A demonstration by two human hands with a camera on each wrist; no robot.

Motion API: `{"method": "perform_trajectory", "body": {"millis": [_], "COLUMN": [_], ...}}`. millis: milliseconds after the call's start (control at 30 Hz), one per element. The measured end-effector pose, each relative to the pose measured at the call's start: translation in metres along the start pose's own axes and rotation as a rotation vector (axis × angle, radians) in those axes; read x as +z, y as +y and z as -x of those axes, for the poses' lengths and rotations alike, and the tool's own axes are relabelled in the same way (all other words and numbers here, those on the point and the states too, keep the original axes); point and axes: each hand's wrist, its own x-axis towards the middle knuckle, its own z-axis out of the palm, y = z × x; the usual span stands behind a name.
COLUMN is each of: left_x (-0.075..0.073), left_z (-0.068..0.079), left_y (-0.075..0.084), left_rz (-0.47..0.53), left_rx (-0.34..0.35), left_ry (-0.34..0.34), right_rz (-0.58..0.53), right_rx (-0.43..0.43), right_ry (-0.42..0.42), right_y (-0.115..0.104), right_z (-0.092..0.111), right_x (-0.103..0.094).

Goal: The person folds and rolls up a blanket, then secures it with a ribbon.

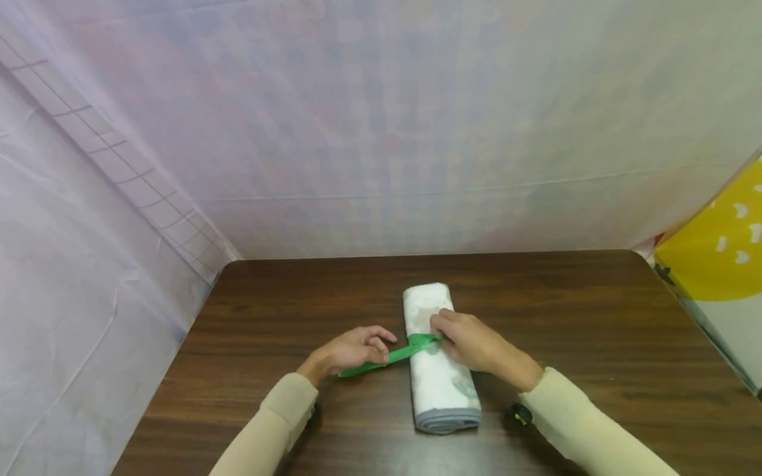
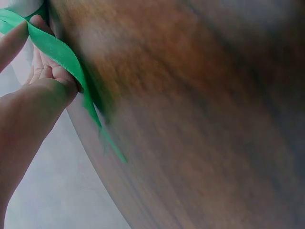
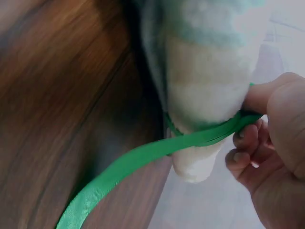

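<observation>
A white folded towel [image 1: 443, 387] with pale patterned patches and a grey edge lies lengthwise on the table. A green ribbon [image 1: 401, 354] goes round its middle, and one tail runs out to the left. My right hand [image 1: 473, 340] is over the towel's right side, pinching the ribbon [image 3: 190, 139] against it between thumb and fingers. Left of the towel, my left hand [image 1: 351, 350] pinches the ribbon's tail. Past that hand the loose end [image 2: 95, 117] hangs down, frayed at the tip. The towel's underside is hidden.
The dark wooden table [image 1: 286, 297] has rounded far corners. Pale sheets [image 1: 381, 132] hang behind it and to the left. A yellow patterned shape [image 1: 720, 244] shows beyond the right edge.
</observation>
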Motion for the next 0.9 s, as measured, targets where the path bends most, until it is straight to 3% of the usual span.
{"method": "perform_trajectory", "body": {"millis": [100,200,400,600,900], "left_x": [0.001,0.001,0.000,0.000,0.002], "left_z": [0.000,0.000,0.001,0.002,0.003], "left_y": [0.001,0.001,0.002,0.003,0.005], "left_rz": [-0.006,-0.011,-0.022,-0.015,-0.025], "left_rx": [0.002,0.006,0.003,-0.001,-0.004], "left_ry": [0.000,-0.002,-0.004,-0.005,-0.004], "right_rz": [0.091,0.081,-0.054,-0.114,-0.043], "right_rx": [-0.038,-0.034,0.075,0.205,0.173], "right_ry": [0.003,-0.025,-0.071,-0.081,-0.010], "right_y": [-0.001,-0.002,-0.003,-0.004,-0.006], "right_z": [0.001,0.004,0.007,0.005,0.006], "right_x": [-0.002,-0.007,-0.015,-0.017,-0.011]}}
